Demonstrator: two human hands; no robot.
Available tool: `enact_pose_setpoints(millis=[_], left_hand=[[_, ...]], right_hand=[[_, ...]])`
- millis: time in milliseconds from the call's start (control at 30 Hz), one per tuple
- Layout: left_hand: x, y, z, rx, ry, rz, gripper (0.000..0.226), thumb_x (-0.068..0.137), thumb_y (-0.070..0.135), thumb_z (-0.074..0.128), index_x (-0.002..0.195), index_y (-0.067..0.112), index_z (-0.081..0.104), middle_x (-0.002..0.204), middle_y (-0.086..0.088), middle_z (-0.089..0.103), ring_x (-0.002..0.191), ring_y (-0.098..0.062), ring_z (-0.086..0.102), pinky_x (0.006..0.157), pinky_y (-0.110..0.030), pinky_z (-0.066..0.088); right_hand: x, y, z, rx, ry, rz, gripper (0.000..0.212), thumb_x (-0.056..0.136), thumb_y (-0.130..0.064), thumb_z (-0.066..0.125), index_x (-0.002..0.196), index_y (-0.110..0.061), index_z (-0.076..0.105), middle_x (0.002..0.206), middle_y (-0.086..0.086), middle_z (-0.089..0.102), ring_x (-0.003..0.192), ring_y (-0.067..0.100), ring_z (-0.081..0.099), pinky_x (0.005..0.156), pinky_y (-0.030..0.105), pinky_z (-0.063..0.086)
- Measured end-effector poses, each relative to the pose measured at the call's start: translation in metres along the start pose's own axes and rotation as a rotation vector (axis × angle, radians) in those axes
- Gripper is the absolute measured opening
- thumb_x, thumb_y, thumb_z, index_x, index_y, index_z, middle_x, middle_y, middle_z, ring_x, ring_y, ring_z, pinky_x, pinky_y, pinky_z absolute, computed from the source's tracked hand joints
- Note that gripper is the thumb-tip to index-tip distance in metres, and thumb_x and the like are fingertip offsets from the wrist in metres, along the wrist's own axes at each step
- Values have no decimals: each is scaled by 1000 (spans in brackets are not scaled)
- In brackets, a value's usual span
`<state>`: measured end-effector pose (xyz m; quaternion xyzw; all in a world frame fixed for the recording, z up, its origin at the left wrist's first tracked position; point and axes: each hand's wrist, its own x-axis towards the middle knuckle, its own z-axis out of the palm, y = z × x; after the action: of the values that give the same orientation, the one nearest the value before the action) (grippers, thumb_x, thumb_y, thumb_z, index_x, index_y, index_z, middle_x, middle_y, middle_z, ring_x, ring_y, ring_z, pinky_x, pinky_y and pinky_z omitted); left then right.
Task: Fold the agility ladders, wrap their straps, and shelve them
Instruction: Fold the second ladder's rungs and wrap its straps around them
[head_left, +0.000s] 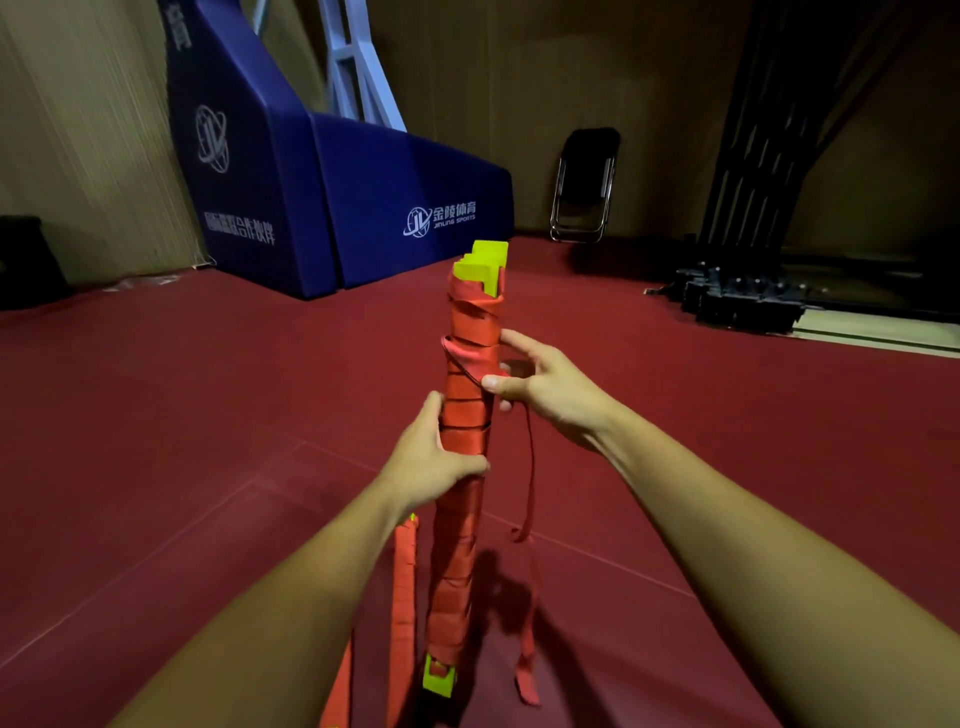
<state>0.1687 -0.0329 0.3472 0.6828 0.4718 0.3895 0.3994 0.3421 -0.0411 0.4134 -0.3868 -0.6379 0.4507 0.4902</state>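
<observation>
Underfoot and across most of the view, a dark red sports floor (208, 415). Far left, a large blue padded base (363, 208) of a basketball stand, white lettering on its sides, parked against the wall. Far right, a tall black folded frame (753, 156), also kept back by the wall. Between those two, far off, a black folding chair (584, 187) leaning shut. Centre and near, the agility ladder (460, 545), folded into one long bundle and held nearly upright, lower end down by the floor, contact there unclear. Yellow rungs (480, 260) poking out at top and bottom, red webbing wound in spirals along almost the whole length. Kept vertical most likely to leave room for circling the webbing round it and to stop the stacked rungs sliding apart. Just left of it and lower, a second red-wrapped bundle (402, 582), seemingly finished, lower end cut off by the picture edge. Left hand (436, 467) curled round the middle of the ladder, gripping it as the steady anchor. Right hand (545, 387) higher on the right side, thumb pressing a slack turn of strap (462, 353) against the bundle, forefinger stretched along the edge, other fingers curled round the webbing, probably to keep tension. Smallest, the free strap tail (530, 493) dangling from the right hand toward the floor, not yet wound or tucked. No shelf in sight.
</observation>
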Motion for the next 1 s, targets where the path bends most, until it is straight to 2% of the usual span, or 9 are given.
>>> enact_pose_setpoints(millis=[133,267,333,400,533,633,733,833,1000], left_hand=[[0,1,1,-116,-137,-52,59,58,10,73,113,28,63,83,2,65,75,-11,60,71,-31,50],[-1,1,7,-41,-191,-32,65,68,7,79,121,31,50,91,11,59,71,1,56,65,-17,47],[-1,-5,11,113,-164,41,85,63,27,91,130,31,40,113,14,57,93,5,59,79,-20,52],[-1,-7,14,245,-100,45,92,53,44,92,129,31,41,114,12,61,100,-7,62,83,-27,52],[2,-7,17,209,29,-8,76,52,25,92,117,34,53,94,10,68,85,-13,66,73,-24,52],[6,-7,19,71,108,-116,80,46,20,90,114,34,51,98,4,69,85,-17,71,78,-37,59],[6,0,18,-7,103,-142,68,47,17,89,104,25,51,98,-3,68,81,-18,69,79,-40,60],[2,6,17,-80,48,-117,57,58,3,86,106,18,58,92,-4,69,73,-12,64,72,-32,57],[-1,11,16,-183,-33,-101,29,68,1,70,93,15,69,74,1,64,67,-12,57,61,-22,49]], right_hand=[[-1,4,-4,-14,-33,75,52,91,-3,66,135,-11,40,97,9,69,72,14,57,60,23,47],[2,12,2,-58,34,47,39,93,-4,64,130,-1,52,104,9,67,83,14,60,59,19,48],[5,14,3,-89,107,34,34,93,-7,65,124,3,57,94,8,68,71,12,58,57,19,46],[8,15,1,-100,169,42,35,91,-10,69,122,4,58,87,10,67,60,10,55,53,18,44],[8,18,-4,-178,229,35,41,86,-17,76,122,-2,62,95,21,71,65,14,56,48,18,42],[6,14,-6,-211,209,-15,28,91,-9,67,119,-5,64,91,7,67,72,10,56,50,16,42],[2,8,-11,-105,138,-45,30,93,3,59,120,-11,61,90,-3,65,75,3,56,53,16,44],[0,7,-13,-55,117,-44,41,93,9,56,131,-5,55,100,5,62,84,8,54,57,16,48],[0,12,-16,-220,220,-42,30,94,-6,63,123,3,59,83,3,56,61,5,50,59,17,46]])
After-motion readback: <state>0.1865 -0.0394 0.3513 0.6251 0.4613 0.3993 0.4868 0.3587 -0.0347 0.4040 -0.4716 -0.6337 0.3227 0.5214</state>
